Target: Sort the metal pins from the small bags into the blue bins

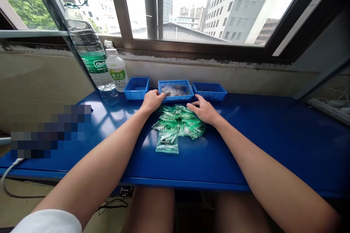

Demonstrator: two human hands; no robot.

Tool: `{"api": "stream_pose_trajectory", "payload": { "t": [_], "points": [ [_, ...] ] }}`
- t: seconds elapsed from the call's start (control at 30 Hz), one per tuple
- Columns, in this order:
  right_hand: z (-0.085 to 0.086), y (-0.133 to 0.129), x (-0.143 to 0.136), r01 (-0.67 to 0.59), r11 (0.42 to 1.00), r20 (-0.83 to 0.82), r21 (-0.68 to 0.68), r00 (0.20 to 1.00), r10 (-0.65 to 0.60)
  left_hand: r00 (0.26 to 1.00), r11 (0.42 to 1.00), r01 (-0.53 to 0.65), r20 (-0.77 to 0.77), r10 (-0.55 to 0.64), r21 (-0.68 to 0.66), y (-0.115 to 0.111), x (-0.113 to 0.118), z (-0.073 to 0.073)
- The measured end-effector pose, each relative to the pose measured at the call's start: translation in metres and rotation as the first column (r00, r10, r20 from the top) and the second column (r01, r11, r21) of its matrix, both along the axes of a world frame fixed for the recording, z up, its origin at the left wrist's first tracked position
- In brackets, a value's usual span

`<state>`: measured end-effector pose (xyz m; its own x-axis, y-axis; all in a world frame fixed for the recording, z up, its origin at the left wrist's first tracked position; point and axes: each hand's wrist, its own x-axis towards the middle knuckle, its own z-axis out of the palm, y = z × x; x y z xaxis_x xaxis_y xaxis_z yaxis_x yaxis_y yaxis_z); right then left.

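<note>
Three blue trays stand in a row at the back of the table. The middle tray (pixel 179 98) holds a clear plastic bag (pixel 173 90) with small brownish pieces. My left hand (pixel 153 100) pinches the left front corner of this tray between thumb and fingers. Near its right front corner is my right hand (pixel 203 110), thumb and index finger apart, with nothing held. Between my hands and in front of the tray lies a pile of small green-printed clear packets (pixel 179 120). One packet (pixel 167 143) sits at the pile's near edge.
The left tray (pixel 136 96) looks empty; the right tray (pixel 210 95) holds a few small dark bits. A large water bottle (pixel 91 51) and a smaller white bottle (pixel 117 71) stand at the back left. A pixelated item and a cable lie on the left.
</note>
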<state>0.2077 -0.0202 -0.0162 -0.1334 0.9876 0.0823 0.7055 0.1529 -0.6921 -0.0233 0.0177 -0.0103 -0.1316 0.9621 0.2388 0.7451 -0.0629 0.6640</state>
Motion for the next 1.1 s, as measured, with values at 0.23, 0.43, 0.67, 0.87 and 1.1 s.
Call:
{"api": "stream_pose_trajectory", "payload": {
  "t": [0.23,0.43,0.67,0.87,1.1],
  "points": [
    [0.002,-0.0013,-0.0001,-0.037,0.999,0.02,0.007,0.999,0.037,0.999,1.0,0.009,0.039,-0.009,0.006,-0.0006,0.0001,-0.0011],
    [0.0042,-0.0035,-0.0012,-0.075,0.997,-0.009,0.028,0.997,0.075,1.0,1.0,-0.003,-0.002,0.003,0.015,-0.0013,0.0006,-0.0005],
    [0.0029,-0.0022,-0.0002,-0.079,0.997,-0.018,0.019,0.997,0.079,1.0,0.998,0.007,-0.015,-0.006,0.056,-0.0002,0.0004,-0.003],
    [0.001,-0.0005,0.0003,-0.061,0.998,-0.043,0.013,0.997,0.061,0.995,0.992,0.023,-0.095,-0.011,0.121,0.0015,-0.0009,-0.0061],
    [0.0001,0.0015,-0.0007,-0.025,1.0,-0.116,-0.002,0.993,0.025,0.989,0.989,0.015,-0.147,0.007,0.147,0.0055,-0.0017,-0.009]
  ]
}}
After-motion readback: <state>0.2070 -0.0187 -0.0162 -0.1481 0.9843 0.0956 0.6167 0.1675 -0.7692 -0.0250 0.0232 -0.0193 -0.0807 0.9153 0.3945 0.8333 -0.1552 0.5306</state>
